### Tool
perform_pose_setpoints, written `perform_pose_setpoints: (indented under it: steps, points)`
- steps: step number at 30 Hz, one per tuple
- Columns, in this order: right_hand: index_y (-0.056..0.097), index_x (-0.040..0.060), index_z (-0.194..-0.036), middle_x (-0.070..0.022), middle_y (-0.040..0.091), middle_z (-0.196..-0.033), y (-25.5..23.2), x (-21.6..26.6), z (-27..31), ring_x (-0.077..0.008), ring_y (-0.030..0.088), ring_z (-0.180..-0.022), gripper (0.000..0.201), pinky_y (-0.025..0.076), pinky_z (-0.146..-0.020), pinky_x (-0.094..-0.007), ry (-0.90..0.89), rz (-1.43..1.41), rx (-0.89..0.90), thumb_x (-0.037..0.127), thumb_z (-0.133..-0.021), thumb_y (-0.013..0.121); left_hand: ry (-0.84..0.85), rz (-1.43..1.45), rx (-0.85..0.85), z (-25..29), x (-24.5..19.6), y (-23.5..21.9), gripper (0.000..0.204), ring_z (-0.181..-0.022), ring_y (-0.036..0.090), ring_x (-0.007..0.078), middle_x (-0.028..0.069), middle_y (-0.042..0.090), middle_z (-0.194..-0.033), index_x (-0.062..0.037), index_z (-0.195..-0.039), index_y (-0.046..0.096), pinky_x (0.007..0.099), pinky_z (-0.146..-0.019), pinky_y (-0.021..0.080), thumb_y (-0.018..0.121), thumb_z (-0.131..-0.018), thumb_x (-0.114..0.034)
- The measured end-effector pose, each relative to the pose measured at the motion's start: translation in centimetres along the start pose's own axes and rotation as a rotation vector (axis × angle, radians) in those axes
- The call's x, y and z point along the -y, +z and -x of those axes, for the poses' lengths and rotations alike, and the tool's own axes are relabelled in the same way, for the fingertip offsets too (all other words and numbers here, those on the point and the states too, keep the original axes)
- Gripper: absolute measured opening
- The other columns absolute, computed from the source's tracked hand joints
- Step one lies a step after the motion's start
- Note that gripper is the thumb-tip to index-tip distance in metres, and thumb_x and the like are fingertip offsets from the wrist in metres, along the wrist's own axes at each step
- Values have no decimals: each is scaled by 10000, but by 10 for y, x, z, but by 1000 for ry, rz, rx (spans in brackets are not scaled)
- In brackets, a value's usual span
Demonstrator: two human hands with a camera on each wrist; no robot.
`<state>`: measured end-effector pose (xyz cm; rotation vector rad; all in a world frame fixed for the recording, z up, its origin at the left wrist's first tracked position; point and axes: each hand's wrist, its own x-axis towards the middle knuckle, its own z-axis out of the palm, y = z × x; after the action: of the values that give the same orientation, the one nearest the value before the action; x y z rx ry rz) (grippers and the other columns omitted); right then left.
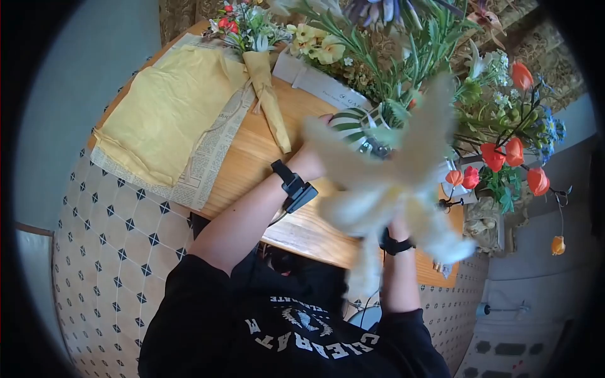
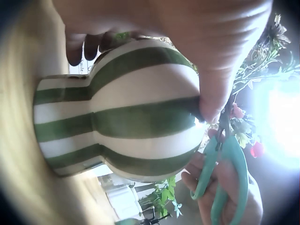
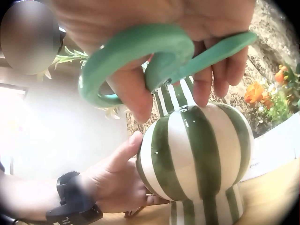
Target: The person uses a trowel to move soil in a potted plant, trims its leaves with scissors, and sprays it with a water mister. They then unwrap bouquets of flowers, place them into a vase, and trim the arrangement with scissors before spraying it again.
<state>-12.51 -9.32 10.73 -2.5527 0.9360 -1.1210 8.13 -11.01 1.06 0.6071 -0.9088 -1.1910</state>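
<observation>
The green-and-white striped vase (image 1: pixel 348 124) (image 2: pixel 145 117) (image 3: pixel 204 150) stands on the wooden table. My left hand (image 1: pixel 309 162) (image 2: pixel 187 28) (image 3: pixel 119 185) grips its rounded body from the side, thumb near the neck in the left wrist view. My right hand (image 2: pixel 251 199) (image 3: pixel 140 16) holds scissors with teal handles (image 2: pixel 236 164) (image 3: pixel 150 35) beside the vase's neck. Whether the blades are on a stem cannot be told. A large pale flower (image 1: pixel 353 208), blurred and close to the head camera, covers most of my right hand in that view.
Yellow wrapping paper (image 1: pixel 170 107) lies on newsprint (image 1: pixel 211 157) at the table's left. A small wrapped bouquet (image 1: pixel 268 101) lies beside it. A white planter box (image 1: pixel 321 82) stands behind the vase. Orange lantern-like blooms (image 1: pixel 493 156) spread at the right.
</observation>
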Motion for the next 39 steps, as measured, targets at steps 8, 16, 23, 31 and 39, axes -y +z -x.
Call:
perform_pose_setpoints:
  steps: [8, 16, 23, 31, 39]
  points:
    - [493, 91, -1313, -139, 563, -1226, -8, 18, -24, -304, 522, -1170, 667, 387, -1017, -395, -117, 158, 95, -36, -676, 644, 38, -731, -198, 28, -20, 12, 1140, -1279, 403, 323, 244, 374, -1367, 59, -1405, 117, 366, -1079, 328, 863, -601, -252]
    - [504, 48, -1273, -190, 573, -1126, -6, 10, -33, -375, 532, -1044, 613, 432, -901, -444, -131, 88, 30, 12, -682, 664, 95, -477, -100, 18, -1, -6, 897, -1280, 428, 306, 236, 422, -1367, 21, -1437, 158, 367, -1059, 349, 701, -818, -333]
    - [427, 49, -1340, -88, 557, -1152, 1, -62, -28, -188, 565, -1029, 575, 496, -876, -320, -160, 35, 64, 63, -822, 676, 112, -467, -171, 16, 3, -8, 955, -1242, 478, 322, 270, 439, -1348, 57, -1433, 164, 377, -1037, 383, 731, -788, -360]
    - [549, 9, -1221, -157, 648, -1071, -15, 18, -36, -293, 645, -979, 477, 485, -829, -348, -112, -14, 6, 28, -761, 674, 49, -594, -159, 24, -11, 3, 1046, -1272, 440, 316, 251, 406, -1371, 35, -1449, 148, 381, -1063, 360, 812, -707, -287]
    - [521, 41, -1285, -117, 588, -1241, -22, 11, -31, -240, 499, -1238, 579, 338, -1058, -346, 14, -150, 53, -77, -722, 581, 15, -789, -205, 32, -25, 16, 1069, -1274, 400, 377, 275, 370, -1353, 10, -1444, 200, 424, -1069, 346, 835, -648, -316]
